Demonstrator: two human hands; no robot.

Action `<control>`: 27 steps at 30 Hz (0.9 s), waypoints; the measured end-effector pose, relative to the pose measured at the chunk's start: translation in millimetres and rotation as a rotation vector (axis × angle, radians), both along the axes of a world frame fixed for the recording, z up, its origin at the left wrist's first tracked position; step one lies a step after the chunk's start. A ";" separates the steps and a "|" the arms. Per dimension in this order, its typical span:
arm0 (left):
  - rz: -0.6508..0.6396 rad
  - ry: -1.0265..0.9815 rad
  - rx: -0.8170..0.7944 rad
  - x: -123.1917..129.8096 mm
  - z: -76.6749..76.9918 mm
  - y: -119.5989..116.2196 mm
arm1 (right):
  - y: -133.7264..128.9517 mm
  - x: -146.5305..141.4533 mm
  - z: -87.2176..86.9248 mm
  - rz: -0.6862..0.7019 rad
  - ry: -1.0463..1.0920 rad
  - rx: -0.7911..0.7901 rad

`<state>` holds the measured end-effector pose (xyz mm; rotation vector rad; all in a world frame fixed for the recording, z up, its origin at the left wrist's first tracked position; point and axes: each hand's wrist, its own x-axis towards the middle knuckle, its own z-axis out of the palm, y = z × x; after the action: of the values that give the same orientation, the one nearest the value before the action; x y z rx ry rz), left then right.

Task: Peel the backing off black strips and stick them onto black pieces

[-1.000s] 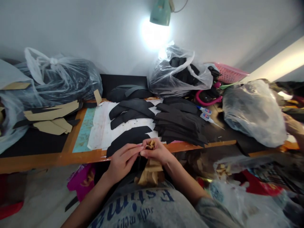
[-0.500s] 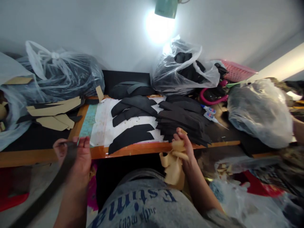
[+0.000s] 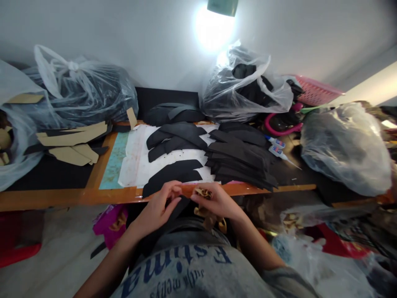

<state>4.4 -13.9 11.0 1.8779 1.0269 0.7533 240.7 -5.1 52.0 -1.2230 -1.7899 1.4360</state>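
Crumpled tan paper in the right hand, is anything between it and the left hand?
Nothing visible: the crumpled tan paper in the right hand sits just across a narrow gap from the left hand, which holds a black strip.

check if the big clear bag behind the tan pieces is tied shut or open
Tied shut: the clear plastic bag has its top gathered into a knot, with the dark contents below it.

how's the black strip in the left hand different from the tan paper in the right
The black strip in the left hand is long, flat and smooth, trailing downward; the tan paper in the right hand is short, crumpled and bunched. Both are held close together.
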 end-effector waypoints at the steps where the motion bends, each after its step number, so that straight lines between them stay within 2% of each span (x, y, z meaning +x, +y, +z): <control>1: 0.019 -0.003 -0.010 -0.8 -1.2 -1.7 | -0.4 0.7 -0.4 -0.015 0.002 -0.016; 5: 0.006 -0.017 -0.043 -2.0 0.1 -7.0 | 1.0 -1.7 -2.7 0.063 0.014 -0.028; 7: 0.019 -0.065 -0.110 -2.7 2.3 -8.2 | 4.4 -3.5 -5.7 0.062 0.037 -0.048; 11: 0.137 -0.089 -0.246 -15.3 0.2 -8.0 | 14.6 0.5 -16.9 -0.152 0.159 -0.144; 16: 0.306 -0.031 -0.278 -44.1 -20.2 -4.1 | 25.1 11.8 -31.0 -0.420 0.303 -0.236; 18: 0.401 -0.033 -0.253 -51.3 -29.0 -0.9 | 28.3 13.0 -37.1 -0.469 0.285 -0.221; 21: 0.555 0.013 -0.112 -54.9 -37.8 5.7 | 33.0 10.7 -49.3 -0.466 0.153 -0.156; 24: 0.602 0.105 0.056 -52.9 -41.8 12.2 | 37.4 7.4 -62.9 -0.459 -0.027 -0.043; 27: 0.603 0.158 0.128 -49.1 -44.6 15.2 | 40.7 5.6 -72.1 -0.476 -0.146 0.042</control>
<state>-44.7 1.2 -33.6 1.7596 1.7192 1.0398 246.4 35.6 -20.1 -1.6311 -1.4699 1.0542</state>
